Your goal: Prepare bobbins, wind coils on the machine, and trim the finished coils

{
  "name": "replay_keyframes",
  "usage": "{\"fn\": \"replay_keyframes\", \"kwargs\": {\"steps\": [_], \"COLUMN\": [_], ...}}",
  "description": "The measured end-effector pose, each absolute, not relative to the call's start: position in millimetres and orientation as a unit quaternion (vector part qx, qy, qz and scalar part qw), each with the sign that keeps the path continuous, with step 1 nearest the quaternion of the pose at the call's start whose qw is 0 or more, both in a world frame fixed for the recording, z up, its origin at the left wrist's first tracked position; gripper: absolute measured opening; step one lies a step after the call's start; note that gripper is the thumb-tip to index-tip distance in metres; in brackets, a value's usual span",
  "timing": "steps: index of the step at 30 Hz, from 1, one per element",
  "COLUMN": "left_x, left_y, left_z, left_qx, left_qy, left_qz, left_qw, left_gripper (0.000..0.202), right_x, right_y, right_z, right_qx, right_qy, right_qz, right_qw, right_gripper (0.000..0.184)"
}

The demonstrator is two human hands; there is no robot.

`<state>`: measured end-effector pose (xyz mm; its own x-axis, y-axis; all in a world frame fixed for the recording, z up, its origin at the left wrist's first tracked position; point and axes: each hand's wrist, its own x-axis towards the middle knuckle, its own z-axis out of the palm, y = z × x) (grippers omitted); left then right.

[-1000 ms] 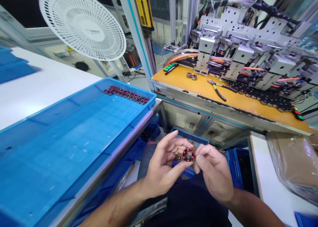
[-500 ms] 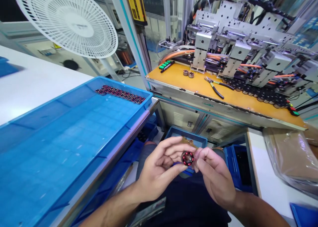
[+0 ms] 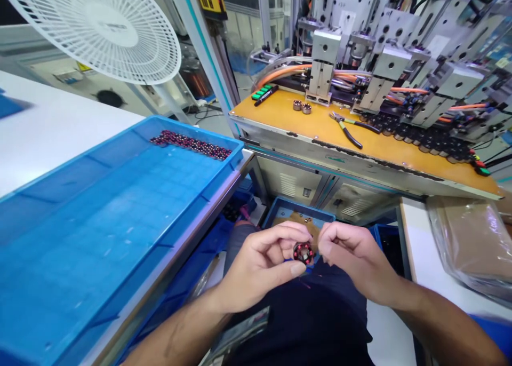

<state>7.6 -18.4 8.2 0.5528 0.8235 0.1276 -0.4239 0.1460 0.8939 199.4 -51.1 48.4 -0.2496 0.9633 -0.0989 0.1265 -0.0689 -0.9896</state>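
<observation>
A small ring-shaped motor stator (image 3: 296, 252) with red wire windings is gripped between the thumb and fingers of my left hand (image 3: 256, 264). Its round open face is turned up toward me. Just to its right, my right hand (image 3: 356, 256) is closed in a pinch, a small gap from the ring. Whatever the right fingertips hold, if anything, is too small to make out. Below and beyond both hands sits a small blue bin (image 3: 328, 216) with brown sheet and several tiny parts inside.
On my left lies a large blue tray (image 3: 120, 206) with rows of similar stators (image 3: 196, 146) at its far end. Ahead, an orange bench (image 3: 280, 119) carries pliers (image 3: 347, 131), two stators (image 3: 301, 106) and a machine (image 3: 322, 67). A white fan (image 3: 112, 30) stands left; a plastic-wrapped package (image 3: 468, 243) lies right.
My right hand has drawn slightly away from the stator and its fingers have curled more tightly. My left hand still holds the stator. The view has shifted a little.
</observation>
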Motion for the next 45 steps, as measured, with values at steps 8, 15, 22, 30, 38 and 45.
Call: {"fn": "replay_keyframes", "kwargs": {"steps": [8, 15, 22, 30, 38, 45], "left_x": [6, 7, 5, 11, 6, 11], "left_y": [-20, -21, -24, -29, -28, -25], "left_z": [9, 9, 13, 16, 9, 12], "left_qx": [0.466, 0.485, 0.483, 0.496, 0.468, 0.492], "left_qy": [0.223, 0.233, 0.224, 0.238, 0.215, 0.193], "left_qz": [0.424, 0.411, 0.354, 0.311, 0.375, 0.371], "left_qw": [0.744, 0.736, 0.769, 0.775, 0.770, 0.764], "left_gripper": [0.032, 0.028, 0.025, 0.021, 0.030, 0.026], "right_x": [206, 213, 249, 211, 213, 213], "right_y": [-51, -50, -29, -23, -49, -48], "right_z": [53, 50, 68, 66, 61, 74], "right_qx": [-0.489, -0.460, -0.397, -0.327, -0.489, -0.488], "right_qy": [-0.538, -0.582, -0.723, -0.725, -0.556, -0.513], "right_qz": [0.594, 0.590, 0.531, 0.522, 0.589, 0.646], "right_qw": [0.346, 0.320, 0.195, 0.307, 0.324, 0.286], "right_gripper": [0.029, 0.027, 0.018, 0.016, 0.027, 0.023]}}
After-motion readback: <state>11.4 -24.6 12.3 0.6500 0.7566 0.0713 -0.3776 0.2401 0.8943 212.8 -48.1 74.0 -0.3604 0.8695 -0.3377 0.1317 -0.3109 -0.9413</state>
